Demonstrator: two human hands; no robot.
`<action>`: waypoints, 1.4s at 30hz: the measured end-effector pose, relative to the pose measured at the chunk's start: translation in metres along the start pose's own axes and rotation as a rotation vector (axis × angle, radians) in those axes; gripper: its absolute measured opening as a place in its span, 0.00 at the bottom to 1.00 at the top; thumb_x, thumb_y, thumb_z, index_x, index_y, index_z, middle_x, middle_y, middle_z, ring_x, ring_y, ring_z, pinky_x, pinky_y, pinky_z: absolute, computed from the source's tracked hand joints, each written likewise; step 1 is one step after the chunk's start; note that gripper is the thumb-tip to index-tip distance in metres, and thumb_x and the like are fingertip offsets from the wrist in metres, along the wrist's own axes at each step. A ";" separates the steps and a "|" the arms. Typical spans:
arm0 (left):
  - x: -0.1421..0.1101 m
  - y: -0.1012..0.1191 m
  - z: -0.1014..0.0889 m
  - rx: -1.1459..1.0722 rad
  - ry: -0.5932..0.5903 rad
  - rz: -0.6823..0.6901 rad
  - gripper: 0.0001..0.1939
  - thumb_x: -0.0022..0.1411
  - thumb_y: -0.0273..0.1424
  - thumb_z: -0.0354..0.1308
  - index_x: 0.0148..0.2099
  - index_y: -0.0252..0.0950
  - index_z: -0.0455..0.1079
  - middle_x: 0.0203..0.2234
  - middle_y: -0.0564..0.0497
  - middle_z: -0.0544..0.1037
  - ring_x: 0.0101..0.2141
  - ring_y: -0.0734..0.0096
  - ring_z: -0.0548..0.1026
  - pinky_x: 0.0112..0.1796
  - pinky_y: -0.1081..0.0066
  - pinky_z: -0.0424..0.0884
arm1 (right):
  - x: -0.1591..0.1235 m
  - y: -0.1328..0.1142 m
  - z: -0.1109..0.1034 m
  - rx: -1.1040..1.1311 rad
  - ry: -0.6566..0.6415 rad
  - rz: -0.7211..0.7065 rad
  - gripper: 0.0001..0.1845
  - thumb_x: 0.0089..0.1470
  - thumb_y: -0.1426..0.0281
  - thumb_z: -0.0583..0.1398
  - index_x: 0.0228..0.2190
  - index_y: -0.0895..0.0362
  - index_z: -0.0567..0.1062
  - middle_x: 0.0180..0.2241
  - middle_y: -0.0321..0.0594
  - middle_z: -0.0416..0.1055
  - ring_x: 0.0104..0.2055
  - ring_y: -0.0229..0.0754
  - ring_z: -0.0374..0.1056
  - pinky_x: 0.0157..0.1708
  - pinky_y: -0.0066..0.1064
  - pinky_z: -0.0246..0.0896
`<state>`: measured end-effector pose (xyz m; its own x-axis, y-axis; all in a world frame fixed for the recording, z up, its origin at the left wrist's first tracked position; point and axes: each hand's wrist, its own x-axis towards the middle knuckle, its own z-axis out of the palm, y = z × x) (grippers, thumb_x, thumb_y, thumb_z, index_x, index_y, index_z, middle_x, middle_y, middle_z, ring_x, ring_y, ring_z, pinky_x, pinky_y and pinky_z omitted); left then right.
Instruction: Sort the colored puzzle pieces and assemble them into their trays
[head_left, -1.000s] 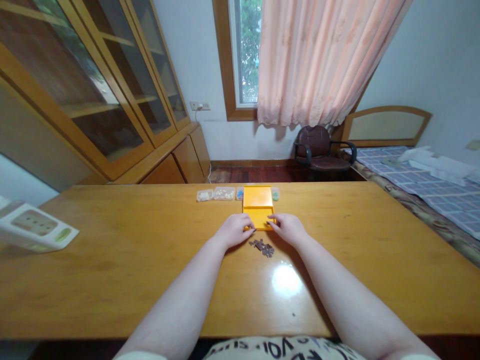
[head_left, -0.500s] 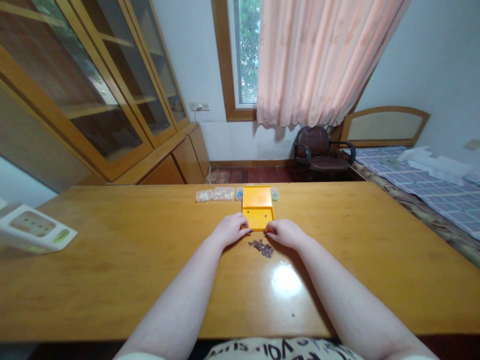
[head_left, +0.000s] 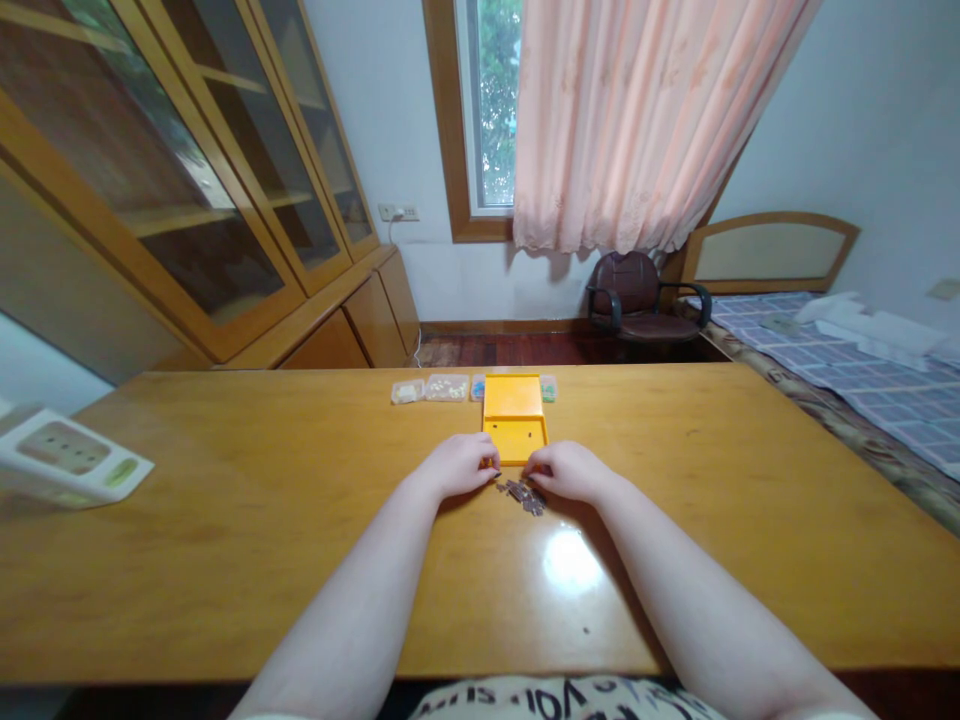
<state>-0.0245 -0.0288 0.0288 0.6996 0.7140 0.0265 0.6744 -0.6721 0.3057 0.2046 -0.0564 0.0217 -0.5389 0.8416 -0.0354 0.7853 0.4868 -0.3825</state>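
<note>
An orange-yellow plastic tray [head_left: 515,420] lies on the wooden table [head_left: 225,560], its near edge just above a small pile of dark brown pieces [head_left: 523,496]. My left hand [head_left: 457,467] rests at the tray's near left corner, fingertips pointing toward the pile. My right hand [head_left: 570,472] lies on the other side, its fingertips at the pile's upper edge. Whether either hand holds a piece is hidden by the fingers.
Small clear containers of pale pieces [head_left: 427,390] and blue and green pieces [head_left: 549,389] line up behind the tray. A white printed box [head_left: 64,452] juts in at the left. Beyond the table are a glass-fronted cabinet, a dark chair and a bed.
Both hands have slid from the tray's front edge toward me and the pile, drawing closer together. The tray looks unmoved.
</note>
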 end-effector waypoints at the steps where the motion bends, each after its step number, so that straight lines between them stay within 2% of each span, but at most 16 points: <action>1: -0.001 0.001 -0.001 -0.008 -0.030 -0.006 0.05 0.56 0.31 0.56 0.35 0.41 0.73 0.33 0.53 0.74 0.34 0.71 0.71 0.35 0.74 0.64 | 0.000 0.000 0.001 0.006 -0.007 -0.015 0.13 0.51 0.69 0.56 0.36 0.49 0.78 0.35 0.34 0.77 0.35 0.38 0.71 0.34 0.24 0.58; 8: -0.001 0.002 0.001 -0.047 -0.132 -0.039 0.07 0.51 0.33 0.60 0.35 0.43 0.74 0.32 0.54 0.76 0.33 0.70 0.72 0.32 0.75 0.63 | 0.001 -0.001 0.005 0.011 -0.026 -0.042 0.15 0.53 0.67 0.55 0.40 0.45 0.78 0.39 0.32 0.77 0.38 0.39 0.72 0.35 0.24 0.59; 14: 0.001 0.002 0.004 -0.031 -0.132 -0.034 0.04 0.52 0.32 0.59 0.32 0.41 0.74 0.30 0.54 0.76 0.32 0.71 0.72 0.30 0.75 0.63 | 0.002 -0.005 0.004 -0.052 -0.043 -0.037 0.13 0.54 0.65 0.55 0.37 0.46 0.79 0.36 0.34 0.78 0.35 0.40 0.72 0.33 0.25 0.57; 25: 0.000 0.003 0.004 -0.014 -0.128 -0.060 0.06 0.53 0.31 0.55 0.30 0.38 0.72 0.27 0.52 0.76 0.29 0.70 0.72 0.28 0.74 0.62 | 0.003 -0.009 0.002 -0.143 -0.025 -0.022 0.12 0.51 0.69 0.56 0.33 0.49 0.80 0.31 0.36 0.78 0.31 0.40 0.71 0.28 0.25 0.54; 28: 0.001 0.003 0.002 -0.045 -0.074 -0.054 0.06 0.55 0.31 0.55 0.31 0.38 0.72 0.29 0.52 0.76 0.30 0.71 0.72 0.30 0.75 0.63 | 0.002 -0.010 0.001 -0.139 -0.032 -0.020 0.12 0.51 0.69 0.56 0.32 0.49 0.80 0.31 0.37 0.78 0.31 0.40 0.71 0.28 0.26 0.54; 32: 0.003 0.002 -0.002 -0.027 0.130 -0.107 0.07 0.58 0.30 0.53 0.35 0.39 0.72 0.34 0.51 0.75 0.35 0.70 0.72 0.37 0.73 0.65 | 0.002 -0.011 0.000 -0.132 -0.022 0.000 0.12 0.52 0.68 0.55 0.31 0.51 0.80 0.31 0.38 0.78 0.31 0.40 0.71 0.29 0.26 0.55; 34: 0.004 0.001 -0.002 0.012 0.171 -0.147 0.08 0.59 0.30 0.52 0.37 0.39 0.72 0.35 0.50 0.74 0.36 0.69 0.72 0.38 0.72 0.65 | 0.002 -0.011 0.000 -0.143 -0.022 -0.001 0.12 0.52 0.68 0.56 0.30 0.52 0.80 0.30 0.39 0.78 0.31 0.40 0.71 0.28 0.26 0.54; 42: 0.001 0.003 0.003 -0.074 -0.083 -0.059 0.06 0.52 0.34 0.60 0.35 0.41 0.73 0.31 0.54 0.76 0.32 0.71 0.72 0.32 0.75 0.64 | 0.004 -0.007 0.003 -0.120 0.007 0.022 0.10 0.52 0.66 0.56 0.30 0.52 0.79 0.30 0.38 0.77 0.30 0.39 0.70 0.28 0.25 0.53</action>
<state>-0.0210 -0.0311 0.0269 0.6786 0.7310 -0.0714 0.6975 -0.6110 0.3742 0.1966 -0.0570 0.0218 -0.5189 0.8541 -0.0357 0.8282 0.4920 -0.2683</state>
